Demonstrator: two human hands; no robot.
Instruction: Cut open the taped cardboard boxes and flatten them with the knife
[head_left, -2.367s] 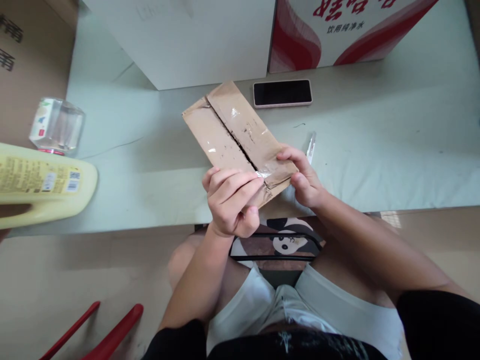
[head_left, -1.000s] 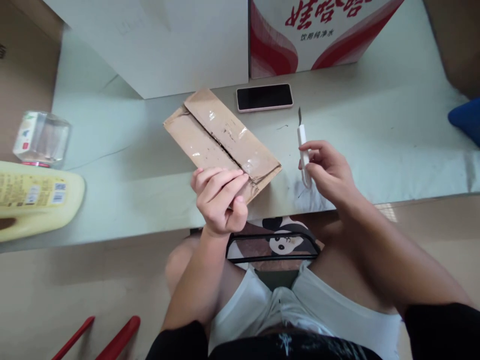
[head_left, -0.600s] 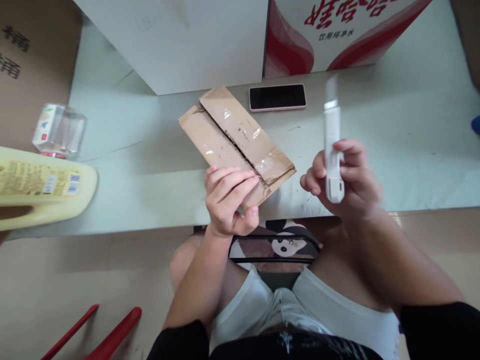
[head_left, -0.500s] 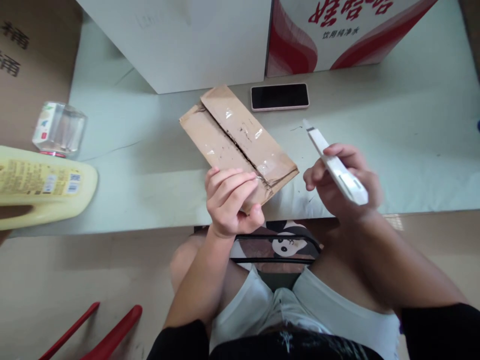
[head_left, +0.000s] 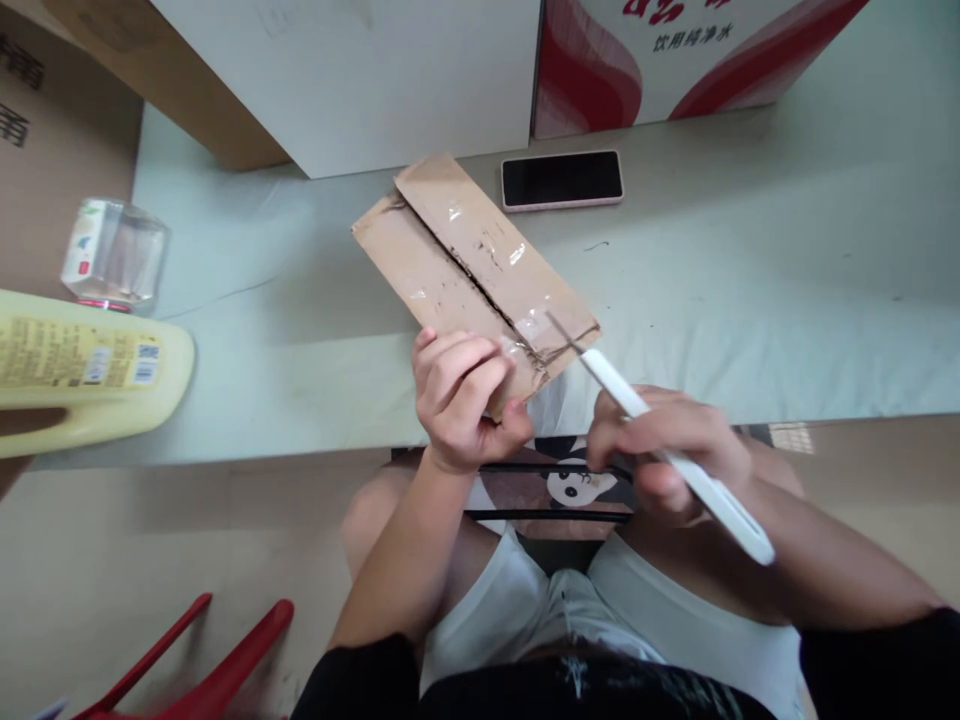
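Note:
My left hand (head_left: 466, 400) grips the near corner of a brown cardboard box (head_left: 439, 262), fingers across its top and thumb at the near edge. A dark lengthwise slit runs along the top of the box, with bits of clear tape and scuffs beside it. In my right hand (head_left: 675, 450) is a white utility knife (head_left: 705, 490), its blade extended. The blade tip appears over the right end of the box, near the taped end of the slit; whether it touches cannot be told.
A phone (head_left: 562, 180) lies behind the box on the pale green tablecloth (head_left: 720, 290). Large white (head_left: 420, 80) and red-white cartons (head_left: 592, 80) stand at the back. Left are a clear container (head_left: 120, 250) and a yellow jug (head_left: 90, 375). Red legs (head_left: 225, 660) show lower left.
My right hand has moved down and left, turning the utility knife so its blade comes over the box's right end. My left hand keeps its hold on the box.

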